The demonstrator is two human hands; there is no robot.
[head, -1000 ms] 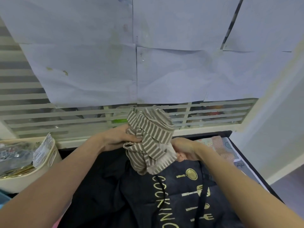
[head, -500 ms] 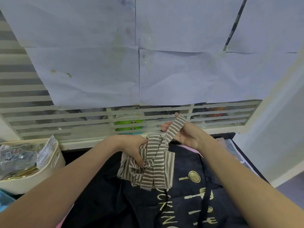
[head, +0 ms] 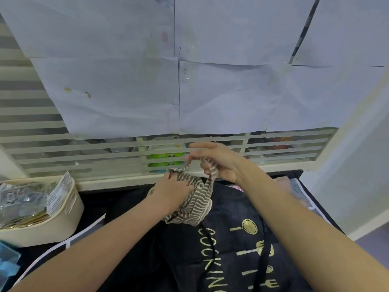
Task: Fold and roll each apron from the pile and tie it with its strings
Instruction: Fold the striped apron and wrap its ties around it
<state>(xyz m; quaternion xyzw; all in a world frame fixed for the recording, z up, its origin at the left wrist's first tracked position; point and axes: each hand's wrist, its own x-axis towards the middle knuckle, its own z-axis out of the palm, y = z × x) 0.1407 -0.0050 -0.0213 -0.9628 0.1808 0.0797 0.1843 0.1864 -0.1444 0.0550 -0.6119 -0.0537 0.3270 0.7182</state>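
Observation:
A rolled brown-and-cream striped apron (head: 192, 204) lies on the pile near the table's far edge. My left hand (head: 171, 192) grips the roll from the left, fingers curled over its top. My right hand (head: 212, 160) is just above and to the right, with the apron's striped string (head: 207, 178) looped through its curled fingers while the index finger points left. Under the roll lies a black apron (head: 235, 245) with gold "COOKING" lettering and utensil prints, its thin black strings trailing across it.
A cream basket (head: 61, 218) full of packets stands at the left. A pink patterned cloth (head: 283, 183) shows at the far right of the black table. A slatted white partition (head: 84, 157) covered by paper sheets rises right behind the table.
My left hand has shifted onto the roll's top. My right hand has drawn the string up and looped it through its fingers. The roll looks tighter and sits slightly further back.

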